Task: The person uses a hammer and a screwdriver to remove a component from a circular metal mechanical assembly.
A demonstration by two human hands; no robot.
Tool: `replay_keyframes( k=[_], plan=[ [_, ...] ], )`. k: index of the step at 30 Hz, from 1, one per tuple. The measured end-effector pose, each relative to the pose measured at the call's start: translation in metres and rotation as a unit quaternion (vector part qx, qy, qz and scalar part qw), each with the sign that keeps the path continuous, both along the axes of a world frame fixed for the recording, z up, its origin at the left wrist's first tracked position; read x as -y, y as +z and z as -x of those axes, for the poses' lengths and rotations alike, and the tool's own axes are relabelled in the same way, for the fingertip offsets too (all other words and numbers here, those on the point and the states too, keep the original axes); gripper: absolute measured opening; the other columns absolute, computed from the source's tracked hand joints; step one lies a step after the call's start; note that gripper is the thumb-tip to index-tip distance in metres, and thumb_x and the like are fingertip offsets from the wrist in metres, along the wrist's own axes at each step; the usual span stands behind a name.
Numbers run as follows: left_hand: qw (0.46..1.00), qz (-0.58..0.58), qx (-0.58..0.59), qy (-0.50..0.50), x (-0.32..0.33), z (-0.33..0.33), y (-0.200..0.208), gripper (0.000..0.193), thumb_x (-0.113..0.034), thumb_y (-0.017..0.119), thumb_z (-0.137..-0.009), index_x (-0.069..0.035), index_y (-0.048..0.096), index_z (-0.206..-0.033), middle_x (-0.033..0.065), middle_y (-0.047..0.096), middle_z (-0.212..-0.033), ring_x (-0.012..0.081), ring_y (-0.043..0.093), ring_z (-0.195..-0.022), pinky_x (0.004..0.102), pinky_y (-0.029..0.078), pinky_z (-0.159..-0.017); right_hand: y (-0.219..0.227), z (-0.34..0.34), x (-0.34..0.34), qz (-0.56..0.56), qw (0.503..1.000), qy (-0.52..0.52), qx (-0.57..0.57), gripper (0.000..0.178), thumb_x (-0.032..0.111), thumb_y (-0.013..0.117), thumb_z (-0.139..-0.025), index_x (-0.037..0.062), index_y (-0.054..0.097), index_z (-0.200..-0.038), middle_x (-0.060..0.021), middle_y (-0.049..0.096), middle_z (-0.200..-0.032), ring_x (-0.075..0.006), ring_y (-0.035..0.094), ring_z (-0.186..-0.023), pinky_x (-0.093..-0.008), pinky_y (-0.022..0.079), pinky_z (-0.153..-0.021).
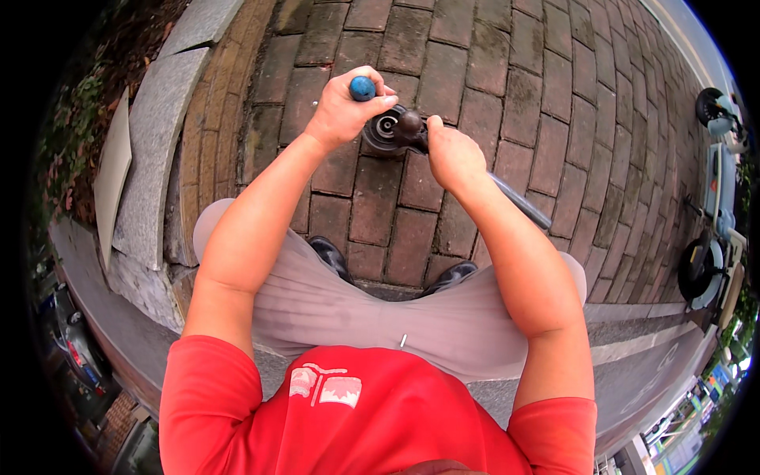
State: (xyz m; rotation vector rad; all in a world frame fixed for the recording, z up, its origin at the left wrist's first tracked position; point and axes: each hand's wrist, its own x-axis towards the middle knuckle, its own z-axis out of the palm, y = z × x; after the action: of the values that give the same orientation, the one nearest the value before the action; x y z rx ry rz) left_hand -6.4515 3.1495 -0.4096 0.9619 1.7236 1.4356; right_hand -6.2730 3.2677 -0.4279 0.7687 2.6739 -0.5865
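My left hand (339, 111) is closed around an upright tool whose blue rounded handle end (362, 88) points up at me; its lower part is hidden by my fingers. Right beside that hand, a round dark metal part (385, 127) with concentric rings rests low over the paving. My right hand (457, 154) grips a hammer, its dark rounded head (409, 121) over the right side of the ringed part. Past my wrist, the hammer's grey handle (521, 202) slants back to the right. Whether the head touches the part, I cannot tell.
Reddish-brown brick paving (443, 79) lies under the work. On the left runs a kerb of grey stone slabs (158, 150), one leaning loose, with plants (75, 142) behind. My black shoes (331, 257) stand close to the work. A pale blue scooter (716, 198) is parked far right.
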Motion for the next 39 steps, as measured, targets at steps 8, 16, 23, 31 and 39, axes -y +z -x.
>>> replay_keyframes(
  k=[8,16,23,31,39],
  plan=[
    [1.000,0.006,-0.018,0.000,-0.002,-0.003,0.000,0.015,-0.007,0.075,-0.085,-0.006,0.060,-0.084,0.0031,0.067,-0.091,0.0152,0.066,-0.098,0.0305,0.051,-0.084,0.009,0.002,-0.004,0.012,1.000,-0.005,0.002,0.013,0.007,0.050,-0.093,0.0013,0.051,-0.105,-0.0220,0.071,-0.094,-0.0382,0.071,-0.090,-0.0485,0.056,-0.077],
    [0.999,0.001,0.004,0.031,-0.003,-0.006,-0.004,0.016,-0.008,0.075,-0.084,-0.005,0.059,-0.084,0.0025,0.067,-0.086,0.0104,0.064,-0.088,0.0274,0.052,-0.079,0.122,0.006,-0.024,-0.049,0.972,-0.122,-0.196,0.032,0.007,0.064,-0.082,0.0018,0.051,-0.112,-0.0248,0.068,-0.093,-0.0425,0.068,-0.090,-0.0475,0.054,-0.078],
    [0.996,-0.068,0.020,0.052,-0.006,-0.011,-0.013,0.017,-0.008,0.076,-0.080,-0.006,0.060,-0.081,0.0005,0.064,-0.076,0.0079,0.059,-0.076,0.0271,0.051,-0.072,0.177,-0.001,0.002,-0.063,0.925,-0.021,-0.373,0.035,0.003,0.068,-0.079,0.0043,0.053,-0.111,-0.0178,0.069,-0.091,-0.0380,0.069,-0.084,-0.0454,0.055,-0.072],
    [0.999,-0.012,-0.001,0.050,-0.004,-0.003,-0.002,0.019,-0.004,0.077,-0.078,-0.007,0.059,-0.082,-0.0044,0.058,-0.077,0.0048,0.052,-0.075,0.0235,0.046,-0.069,0.157,-0.013,-0.002,-0.009,0.971,-0.048,-0.233,0.027,0.005,0.063,-0.081,0.0033,0.045,-0.100,-0.0233,0.065,-0.082,-0.0431,0.066,-0.082,-0.0523,0.051,-0.071],
    [0.999,-0.005,0.034,0.041,-0.005,-0.002,-0.006,0.016,-0.004,0.074,-0.084,-0.006,0.058,-0.082,0.0019,0.066,-0.087,0.0134,0.065,-0.093,0.0285,0.051,-0.081,0.078,-0.007,-0.016,-0.041,0.999,0.023,0.003,0.017,0.004,0.056,-0.087,0.0026,0.049,-0.103,-0.0209,0.070,-0.088,-0.0390,0.069,-0.087,-0.0502,0.054,-0.074]
  ],
)
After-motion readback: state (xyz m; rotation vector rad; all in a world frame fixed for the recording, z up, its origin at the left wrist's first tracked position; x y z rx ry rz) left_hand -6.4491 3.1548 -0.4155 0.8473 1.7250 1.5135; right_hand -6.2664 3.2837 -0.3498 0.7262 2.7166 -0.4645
